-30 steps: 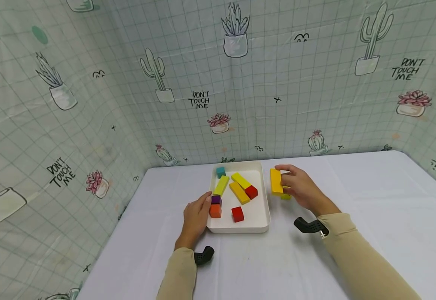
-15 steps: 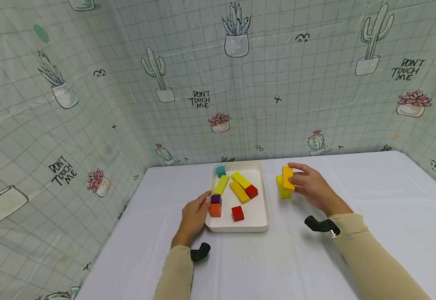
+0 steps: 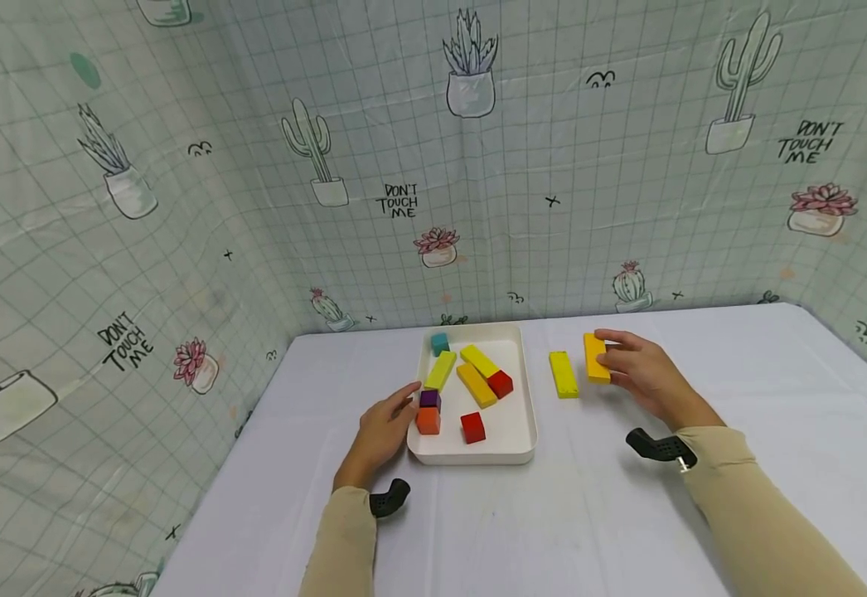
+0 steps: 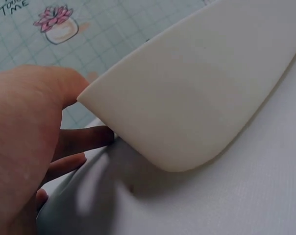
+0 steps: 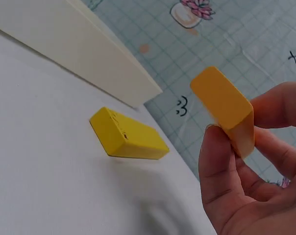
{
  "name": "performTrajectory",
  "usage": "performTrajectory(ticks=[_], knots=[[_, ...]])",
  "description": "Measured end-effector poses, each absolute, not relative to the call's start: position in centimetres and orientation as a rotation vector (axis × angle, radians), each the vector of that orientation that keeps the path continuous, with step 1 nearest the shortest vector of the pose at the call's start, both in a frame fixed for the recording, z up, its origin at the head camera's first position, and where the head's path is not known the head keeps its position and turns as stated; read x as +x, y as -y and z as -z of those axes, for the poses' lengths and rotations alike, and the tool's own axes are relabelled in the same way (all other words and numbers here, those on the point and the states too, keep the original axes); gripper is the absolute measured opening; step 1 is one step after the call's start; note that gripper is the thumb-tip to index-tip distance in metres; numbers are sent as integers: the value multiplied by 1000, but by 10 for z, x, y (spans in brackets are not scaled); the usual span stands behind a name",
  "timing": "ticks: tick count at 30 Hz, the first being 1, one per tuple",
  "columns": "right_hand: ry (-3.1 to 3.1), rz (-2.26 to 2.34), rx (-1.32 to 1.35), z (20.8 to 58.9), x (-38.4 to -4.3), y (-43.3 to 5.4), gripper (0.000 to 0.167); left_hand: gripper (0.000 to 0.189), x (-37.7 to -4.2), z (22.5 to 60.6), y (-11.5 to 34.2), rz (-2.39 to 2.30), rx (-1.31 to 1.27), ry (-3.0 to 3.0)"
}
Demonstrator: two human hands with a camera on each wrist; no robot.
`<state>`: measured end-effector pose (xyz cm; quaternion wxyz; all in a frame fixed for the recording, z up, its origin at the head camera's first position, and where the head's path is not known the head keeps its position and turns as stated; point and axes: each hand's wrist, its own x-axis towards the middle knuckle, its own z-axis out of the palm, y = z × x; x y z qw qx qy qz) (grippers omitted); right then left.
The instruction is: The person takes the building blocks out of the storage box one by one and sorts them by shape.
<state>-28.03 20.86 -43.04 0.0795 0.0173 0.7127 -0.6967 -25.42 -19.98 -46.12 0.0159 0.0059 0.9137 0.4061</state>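
Note:
My right hand [image 3: 650, 377] pinches a golden-yellow block [image 3: 596, 358] between thumb and fingers, raised off the table in the right wrist view [image 5: 224, 100]. Left of it, a lemon-yellow block [image 3: 564, 375] lies on the cloth, with a gap between the two. My left hand [image 3: 380, 431] is at the left side of a white tray [image 3: 508, 456]. One digit reaches over the rim, and a fingertip meets the wall from outside in the left wrist view. Inside the tray lie yellow blocks [image 3: 476, 385], red cubes [image 3: 473, 428], an orange cube [image 3: 428, 421], a purple cube [image 3: 429, 399] and a teal cube [image 3: 439, 343].
White cloth [image 3: 553, 531] covers the table. A patterned curtain [image 3: 523, 166] with cactus drawings rises along the back and left. Black wrist mounts [image 3: 661, 446] sit below both hands, over beige sleeves.
My right hand has carried the golden-yellow block rightward from beside the tray, past the lemon-yellow block, which now shows whole. The left hand keeps its place at the tray.

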Motion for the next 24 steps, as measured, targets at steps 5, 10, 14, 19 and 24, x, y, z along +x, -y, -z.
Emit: performTrajectory(ticks=[5,10,14,19,24], knots=[[-2194,1995,82,436,-283,-217,61,43,-255,462,203,-1278,6,-2809],[-2254,1869,88,446,-287,-221,62,43,-256,461,207,-1298,30,-2788],[-2318,1799,69,450,-291,-223,61,43,-257,461,207,-1313,59,-2775],[-2407,1668,40,449,-298,-219,61,43,-259,462,208,-1354,54,-2758],[-2458,1560,6,449,-301,-215,59,43,-261,464,210,-1410,94,-2696]])
